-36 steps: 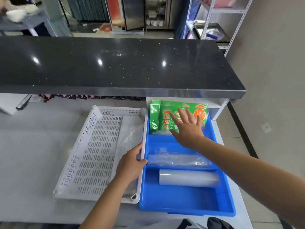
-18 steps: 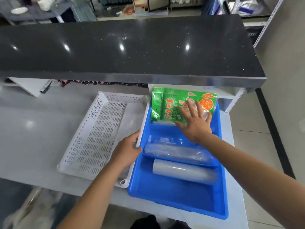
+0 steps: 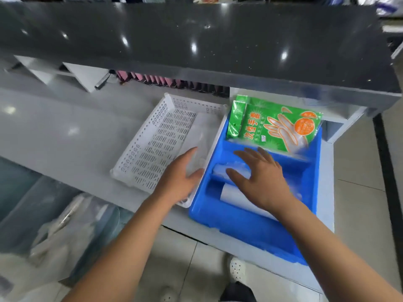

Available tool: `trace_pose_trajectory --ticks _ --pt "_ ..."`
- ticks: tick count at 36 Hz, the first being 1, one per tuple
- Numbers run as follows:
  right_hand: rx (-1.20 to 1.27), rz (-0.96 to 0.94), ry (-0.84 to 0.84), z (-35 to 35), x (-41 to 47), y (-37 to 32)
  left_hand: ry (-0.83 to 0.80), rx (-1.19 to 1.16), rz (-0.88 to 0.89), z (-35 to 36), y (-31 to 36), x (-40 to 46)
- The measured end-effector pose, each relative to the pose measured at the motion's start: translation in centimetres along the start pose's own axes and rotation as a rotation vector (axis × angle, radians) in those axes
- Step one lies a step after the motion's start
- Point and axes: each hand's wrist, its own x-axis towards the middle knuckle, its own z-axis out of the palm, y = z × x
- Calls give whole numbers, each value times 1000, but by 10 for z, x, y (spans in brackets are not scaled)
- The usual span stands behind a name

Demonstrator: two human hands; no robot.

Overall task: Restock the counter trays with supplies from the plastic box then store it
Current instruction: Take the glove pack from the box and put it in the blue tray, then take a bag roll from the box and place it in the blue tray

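A blue divided tray [image 3: 244, 225] sits at the right on the white counter, beside a white perforated tray [image 3: 152, 140]. Green packs of disposable gloves [image 3: 274, 125] fill the blue tray's far compartment. Clear plastic bags [image 3: 220, 171] lie in its middle compartment and a clear roll [image 3: 235, 200] in the near one. My right hand [image 3: 259, 177] hovers spread over the middle compartment, holding nothing. My left hand [image 3: 181, 179] rests with fingers apart on the white tray's right rim, over some clear plastic [image 3: 198, 147] inside it.
A black stone counter top [image 3: 196, 38] overhangs the trays at the back. Low at the left stands a clear plastic box [image 3: 54, 225] with blurred contents. My white shoe [image 3: 237, 270] shows on the tiled floor below the counter edge.
My right hand has pulled back from the green glove packs to above the middle compartment. The view has tilted downward, bringing the clear box and the floor into sight.
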Motion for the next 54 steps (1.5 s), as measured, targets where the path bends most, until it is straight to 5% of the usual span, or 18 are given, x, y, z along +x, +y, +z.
trace_pose_trajectory --ticks 8,16,23,34,43,54 --pt "227 -218 -134 93 -86 -112 237 90 138 -47 -122 -138" --pt "46 -353 -584 220 -139 -203 222 13 -390 -83 -282 -284" --pt "-90 -465 -674 268 -139 -288 348 -130 -547 -116 -340 -347" --pt "-259 -492 -838 343 -82 -360 269 -301 -737 -138 -404 -350" --pt "-317 -551 -941 445 12 -439 197 -254 -938 -224 -472 -322" --pt "-580 -532 -1083 569 95 -469 128 -110 -908 -312 -553 -225"
